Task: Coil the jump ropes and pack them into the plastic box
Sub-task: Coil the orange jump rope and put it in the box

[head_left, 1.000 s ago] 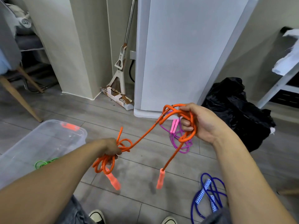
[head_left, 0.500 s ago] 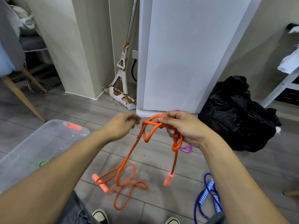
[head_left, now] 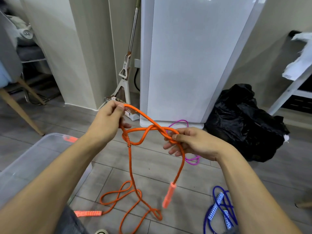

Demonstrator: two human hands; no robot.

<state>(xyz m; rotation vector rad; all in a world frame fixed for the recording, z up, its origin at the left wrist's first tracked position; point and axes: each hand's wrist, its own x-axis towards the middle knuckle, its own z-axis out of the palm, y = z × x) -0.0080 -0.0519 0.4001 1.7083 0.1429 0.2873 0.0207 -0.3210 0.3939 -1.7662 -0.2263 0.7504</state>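
Head view: grey plank floor (head_left: 219, 173), white appliance (head_left: 185, 56), black bag (head_left: 244, 125).

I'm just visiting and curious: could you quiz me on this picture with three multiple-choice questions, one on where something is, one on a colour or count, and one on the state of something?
1. Where does the blue jump rope lie?
A. On the floor by the right arm
B. Inside the plastic box
C. In the left hand

2. What colour is the rope held by both hands?
A. Green
B. Orange
C. Blue

3. What is the state of the orange rope?
A. Neatly coiled in the box
B. Loose, partly trailing on the floor
C. Untouched on the floor

Answers:
1. A: it lies on the floor tiles at lower right, outside the plastic box.
2. B: the left hand and the right hand both grip orange cord.
3. B: loops are held between the hands, while one handle and more cord rest on the floor.
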